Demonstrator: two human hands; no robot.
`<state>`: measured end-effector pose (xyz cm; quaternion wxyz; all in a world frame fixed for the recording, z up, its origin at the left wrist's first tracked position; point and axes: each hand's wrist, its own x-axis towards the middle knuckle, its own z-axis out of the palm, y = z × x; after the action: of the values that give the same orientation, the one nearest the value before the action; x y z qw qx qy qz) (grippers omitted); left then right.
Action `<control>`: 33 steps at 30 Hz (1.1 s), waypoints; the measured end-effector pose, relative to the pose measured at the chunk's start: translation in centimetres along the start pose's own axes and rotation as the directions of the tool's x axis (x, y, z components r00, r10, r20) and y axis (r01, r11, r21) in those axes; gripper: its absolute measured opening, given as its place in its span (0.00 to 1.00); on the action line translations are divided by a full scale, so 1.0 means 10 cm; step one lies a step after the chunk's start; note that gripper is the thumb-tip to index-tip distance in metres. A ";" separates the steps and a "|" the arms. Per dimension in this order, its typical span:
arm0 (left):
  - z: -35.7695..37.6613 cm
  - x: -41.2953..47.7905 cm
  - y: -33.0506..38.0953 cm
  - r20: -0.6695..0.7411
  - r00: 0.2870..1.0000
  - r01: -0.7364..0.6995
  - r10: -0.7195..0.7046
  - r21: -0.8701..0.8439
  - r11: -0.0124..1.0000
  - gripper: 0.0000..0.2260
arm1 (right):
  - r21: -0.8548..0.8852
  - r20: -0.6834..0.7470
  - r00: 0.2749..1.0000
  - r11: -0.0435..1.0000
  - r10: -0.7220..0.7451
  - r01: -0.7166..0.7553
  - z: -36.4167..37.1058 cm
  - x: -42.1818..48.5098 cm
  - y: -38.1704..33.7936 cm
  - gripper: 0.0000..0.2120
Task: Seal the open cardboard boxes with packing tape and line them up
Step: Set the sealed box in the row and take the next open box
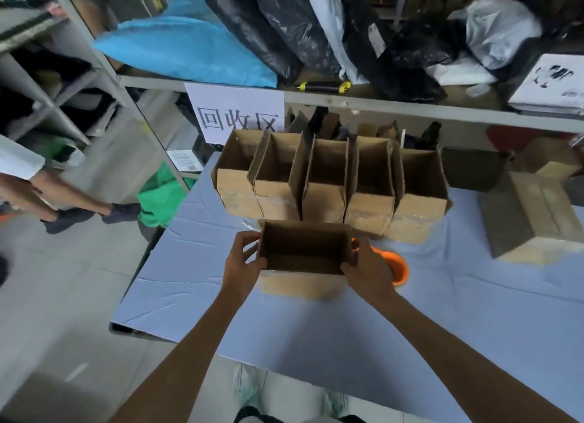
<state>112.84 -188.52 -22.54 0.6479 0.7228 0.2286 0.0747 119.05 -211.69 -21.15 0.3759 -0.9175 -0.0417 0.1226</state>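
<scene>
An open brown cardboard box [303, 285] stands on the blue table [316, 334], its top open toward me. My left hand [241, 264] grips its left wall, thumb on the near rim. My right hand [368, 269] grips its right wall. Behind it, several open cardboard boxes [328, 201] stand side by side in a row with flaps up. An orange tape dispenser [396, 266] lies on the table just right of the held box, partly hidden by my right hand.
A closed cardboard box [531, 220] sits at the table's right. A metal shelf [379, 104] with black and blue bags runs behind the row, with a white paper sign [237, 112] hanging from it. A person's legs [63, 198] stand on the floor at left.
</scene>
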 end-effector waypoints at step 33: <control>-0.27 0.57 -0.15 0.329 0.931 -0.194 0.159 0.078 0.978 0.39 | -0.265 -0.205 0.976 0.964 -0.076 0.019 0.33 0.15 -0.12 0.54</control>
<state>116.40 -183.59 -24.69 0.6266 0.7772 0.0579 0.0016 119.67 -208.31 -22.84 0.2566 -0.9657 -0.0390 0.0078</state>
